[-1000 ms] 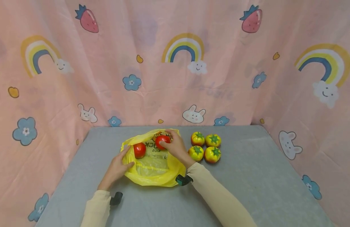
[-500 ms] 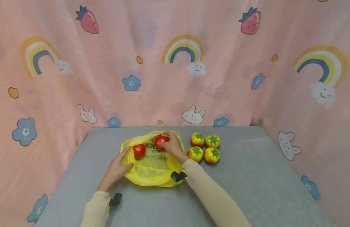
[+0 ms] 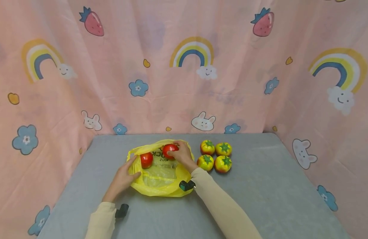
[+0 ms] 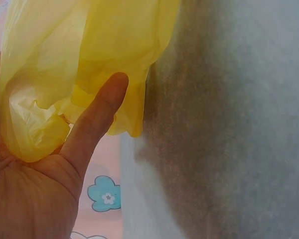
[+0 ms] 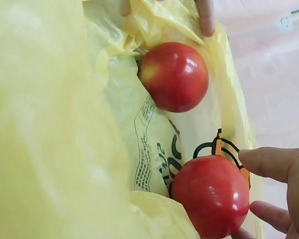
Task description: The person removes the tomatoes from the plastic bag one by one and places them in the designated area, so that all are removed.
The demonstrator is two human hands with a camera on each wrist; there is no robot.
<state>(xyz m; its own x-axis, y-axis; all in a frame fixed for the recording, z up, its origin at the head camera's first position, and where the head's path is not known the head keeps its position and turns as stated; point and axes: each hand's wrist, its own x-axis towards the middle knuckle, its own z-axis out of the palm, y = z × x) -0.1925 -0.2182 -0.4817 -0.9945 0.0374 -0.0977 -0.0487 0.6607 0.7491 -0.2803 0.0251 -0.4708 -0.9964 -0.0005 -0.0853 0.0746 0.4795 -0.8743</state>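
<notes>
A yellow plastic bag (image 3: 161,191) lies on the table, its mouth spread toward me. Inside it sit two red tomatoes: the left tomato (image 3: 146,160) by the bag's left wall, the right tomato (image 5: 212,196) on the printed side. My left hand (image 3: 123,176) rests against the bag's left side with thumb and fingers spread; in the left wrist view its straight thumb (image 4: 102,104) lies along the plastic. My right hand (image 3: 184,156) reaches in around the right tomato. In the right wrist view its thumb stands off the tomato, while other fingertips are right at its edge.
Right of the bag, several yellow-and-red fruits (image 3: 222,163) with green leafy tops stand grouped on the grey table (image 3: 267,186). A pink curtain (image 3: 231,86) printed with rainbows hangs behind and at both sides.
The right hand and its tomato have shifted slightly left and settled lower in the bag. The left hand has hardly moved.
</notes>
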